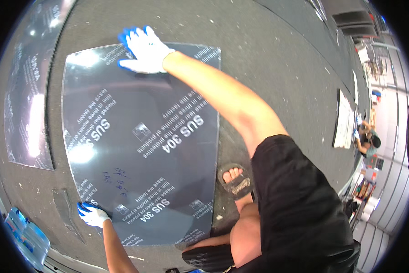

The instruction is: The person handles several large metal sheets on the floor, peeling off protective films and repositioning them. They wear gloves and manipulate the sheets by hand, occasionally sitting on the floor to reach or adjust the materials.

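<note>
A large metal sheet [145, 100], covered in dark printed protective film, lies flat on the dark floor. Its surface is glossy, with handwritten marks near the lower left. My right hand [147, 52], in a white glove with blue on the palm side, rests across the sheet's far edge, thumb apart and fingers stretched past the edge. At the near left corner, my left hand [94, 215] in a matching glove lies over the left edge, its fingers reaching outward. What is under both palms is hidden.
Another film-covered sheet [29, 91] lies to the left. A dark offcut strip [67, 214] and a clear blue plastic container [29, 239] are at lower left. My sandalled foot [235, 179] stands beside the sheet's right edge. At far right, another person [370, 141] works at a pale panel [344, 119].
</note>
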